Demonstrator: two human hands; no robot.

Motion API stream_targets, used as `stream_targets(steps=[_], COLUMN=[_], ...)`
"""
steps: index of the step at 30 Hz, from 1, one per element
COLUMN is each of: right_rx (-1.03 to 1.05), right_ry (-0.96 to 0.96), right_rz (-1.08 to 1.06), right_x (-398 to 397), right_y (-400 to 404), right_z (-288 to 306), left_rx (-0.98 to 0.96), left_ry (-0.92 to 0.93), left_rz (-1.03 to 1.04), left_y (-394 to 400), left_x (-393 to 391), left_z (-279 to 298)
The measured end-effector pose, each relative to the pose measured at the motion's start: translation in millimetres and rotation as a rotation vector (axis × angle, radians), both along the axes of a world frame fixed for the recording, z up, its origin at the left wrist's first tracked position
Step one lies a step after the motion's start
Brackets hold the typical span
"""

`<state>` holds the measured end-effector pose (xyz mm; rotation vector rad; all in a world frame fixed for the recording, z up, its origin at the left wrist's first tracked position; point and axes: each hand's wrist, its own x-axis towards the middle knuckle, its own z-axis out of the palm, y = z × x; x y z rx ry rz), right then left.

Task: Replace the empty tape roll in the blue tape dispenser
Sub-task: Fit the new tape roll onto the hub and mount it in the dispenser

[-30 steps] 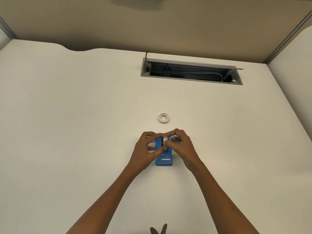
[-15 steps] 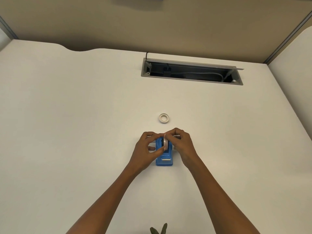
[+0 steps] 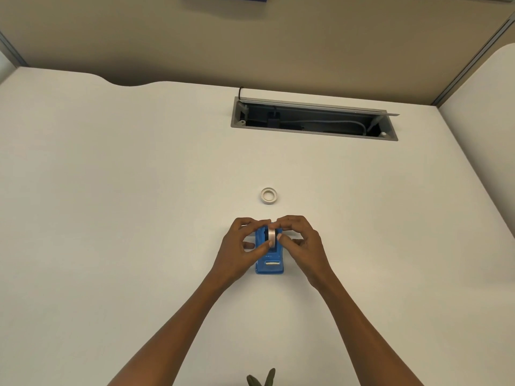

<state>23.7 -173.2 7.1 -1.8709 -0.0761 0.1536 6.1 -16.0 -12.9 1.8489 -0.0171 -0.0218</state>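
Seen from my remote feed off the head camera, a person's two bare hands meet over a blue tape dispenser (image 3: 269, 263) standing on a white desk (image 3: 139, 204). Both hands pinch a roll of tape (image 3: 271, 237) that stands on edge in the dispenser's well, its pale band facing the camera. My read on the left hand (image 3: 239, 250): thumb pressed to the roll's near left side, fingers curled over the far end of the dispenser, so it is closed on the roll. My read on the right hand (image 3: 302, 242): fingertips on the top of the roll and thumb at its right flank, likewise clamped on it. Whether the roll sits fully down in the well I cannot tell, since the fingers cover its sides. The dispenser's near end, with its small pale cutter slot, shows clear of both hands and points toward the wearer.

Farther up the desk, well apart from the hands, a small white ring (image 3: 269, 195) lies flat, an empty tape core by the look of it. Beyond that, an open cable tray (image 3: 314, 119) is sunk into the desktop, a grey cable visible inside. Green leaf tips (image 3: 262, 379) poke in at the bottom edge. A beige partition (image 3: 250, 45) backs the desk.
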Motion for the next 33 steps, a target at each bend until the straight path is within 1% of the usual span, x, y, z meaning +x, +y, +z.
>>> stream_targets(steps=[3,6,14,21,25,33], right_rx=[0.004,-0.035,-0.059,-0.019,0.018,-0.039], right_ry=[-0.004,0.019,0.058,0.106,0.136,0.098], right_rz=[0.039,0.048,-0.003,-0.019,0.026,0.09], right_x=[-0.1,2.4,8.6,11.0,9.6,5.4], right_y=[-0.7,-1.6,1.3,1.1,-1.8,-4.5], right_z=[2.0,0.4,-1.0,0.0,2.7,-4.9], left_rx=[-0.004,-0.005,0.005,-0.021,-0.006,-0.011], left_ry=[-0.003,-0.002,0.008,-0.001,-0.004,0.013], left_rz=[0.003,0.014,0.003,0.006,0.014,0.013], left_y=[0.0,0.0,0.7,-0.2,-0.1,-0.4], left_x=[-0.2,0.0,0.3,-1.2,-1.8,-0.9], left_z=[0.1,-0.5,-5.1,-3.9,-4.2,1.0])
